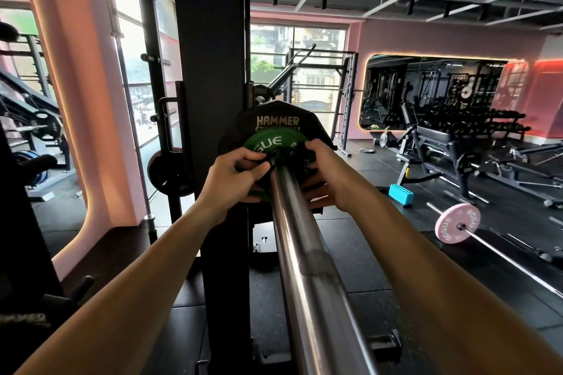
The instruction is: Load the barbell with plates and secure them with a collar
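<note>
A person is standing at the end of a chrome barbell (307, 253), whose sleeve is running away from them toward a black rack upright (213, 70). Two plates are sitting on the sleeve: a large black plate (277, 119) lettered HAMMER is lying farthest along, and a smaller green plate (269, 141) is sitting flush against its near face. Both bare arms are reaching forward, one on each side of the sleeve. The left hand (234, 175) is curling its fingers and thumb around a dark collar (275, 158) that is ringing the sleeve right against the green plate, with the thumb pressing in toward the bar. The right hand (327, 173) is gripping the other side, its upper fingers hooking over the top of the collar area and its lower fingers spreading against the plates underneath; exactly where its fingertips are landing is hidden by the bar. Off to the right, a second bar carrying a pink plate (457, 222) is lying on the dark rubber floor (350, 237), a turquoise block (401, 193) is sitting nearer the benches, and a long wall mirror (435, 91) with a glowing edge is reflecting racks of equipment
</note>
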The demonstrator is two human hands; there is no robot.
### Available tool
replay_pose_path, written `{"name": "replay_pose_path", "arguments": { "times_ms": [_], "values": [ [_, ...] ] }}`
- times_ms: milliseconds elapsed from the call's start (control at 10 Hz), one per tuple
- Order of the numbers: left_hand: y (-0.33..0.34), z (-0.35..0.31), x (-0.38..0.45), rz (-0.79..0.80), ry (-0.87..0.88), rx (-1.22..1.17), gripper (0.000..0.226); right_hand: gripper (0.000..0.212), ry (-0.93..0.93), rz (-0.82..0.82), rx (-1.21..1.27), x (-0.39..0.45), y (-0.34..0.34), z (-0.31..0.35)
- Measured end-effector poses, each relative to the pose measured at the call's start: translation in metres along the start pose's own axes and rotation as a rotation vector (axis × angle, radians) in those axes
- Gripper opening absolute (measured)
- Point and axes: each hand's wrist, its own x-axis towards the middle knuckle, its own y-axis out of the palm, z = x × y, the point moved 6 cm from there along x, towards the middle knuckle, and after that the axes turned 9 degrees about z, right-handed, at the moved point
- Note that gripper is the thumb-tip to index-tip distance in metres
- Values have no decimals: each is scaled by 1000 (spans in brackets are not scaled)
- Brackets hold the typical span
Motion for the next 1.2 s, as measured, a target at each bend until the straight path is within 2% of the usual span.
{"name": "replay_pose_path", "arguments": {
  "times_ms": [200, 300, 500, 700, 900, 1200],
  "values": [
    [2, 0, -1, -10, 1, -17, 15, 51, 62, 136, 239, -2, 10, -11],
    [4, -1, -1, -8, -6, -24, 14, 44, 48, 137, 368, 2, 11, -13],
    [3, -3, 0, -28, -6, -9, 15, 29, 74, 65, 385, 5, 14, -14],
    [5, -17, -8, -62, -35, 133, 12, 36, 38, 0, 50, -13, 11, -1],
    [-5, -58, -12, -14, -31, 420, 11, 27, -61, 14, -271, -49, 1, 29],
    [-6, -88, -39, 41, -2, 489, 13, 22, -167, 36, -336, -79, 1, 37]
  ]
}}
